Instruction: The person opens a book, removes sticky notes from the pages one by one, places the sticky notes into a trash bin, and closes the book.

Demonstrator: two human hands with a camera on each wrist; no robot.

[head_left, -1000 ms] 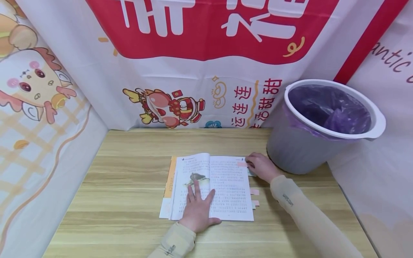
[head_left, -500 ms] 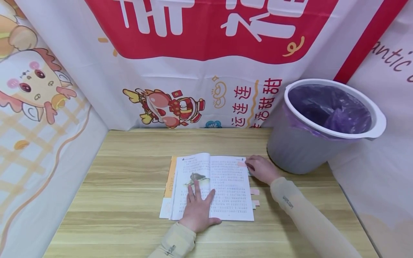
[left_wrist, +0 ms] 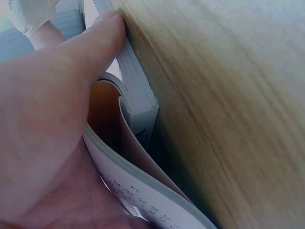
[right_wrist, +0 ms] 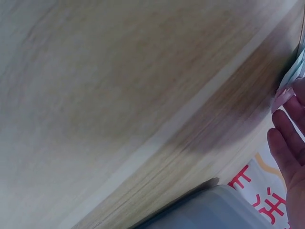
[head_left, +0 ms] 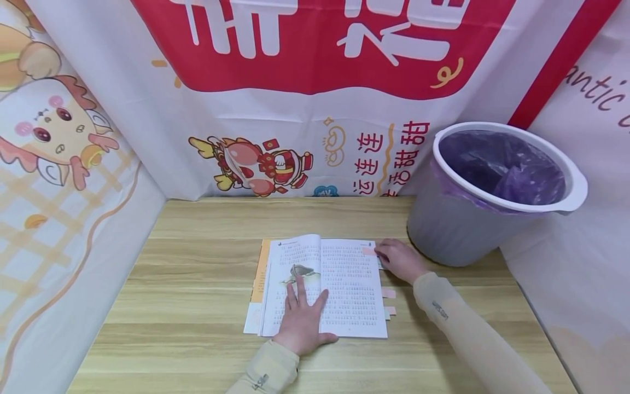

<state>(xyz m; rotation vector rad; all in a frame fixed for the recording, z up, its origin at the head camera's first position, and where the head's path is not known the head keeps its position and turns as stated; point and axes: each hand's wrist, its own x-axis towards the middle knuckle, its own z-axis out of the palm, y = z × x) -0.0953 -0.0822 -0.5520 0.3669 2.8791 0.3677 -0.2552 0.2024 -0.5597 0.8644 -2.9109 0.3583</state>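
Observation:
An open book with printed pages lies on the wooden table. My left hand rests with spread fingers on its left page and across the gutter, below a boat picture. In the left wrist view the thumb lies on the right-hand pages and the left pages curve up under the palm. At the upper right page edge, my right hand pinches the outer end of a pink sticky tab. The right wrist view shows this pink tab at the fingertips, partly cut off by the frame.
More pink sticky tabs and pale ones stick out lower on the book's right edge. A grey trash bin with a purple liner stands close behind the right hand. A printed curtain hangs along the table's back edge.

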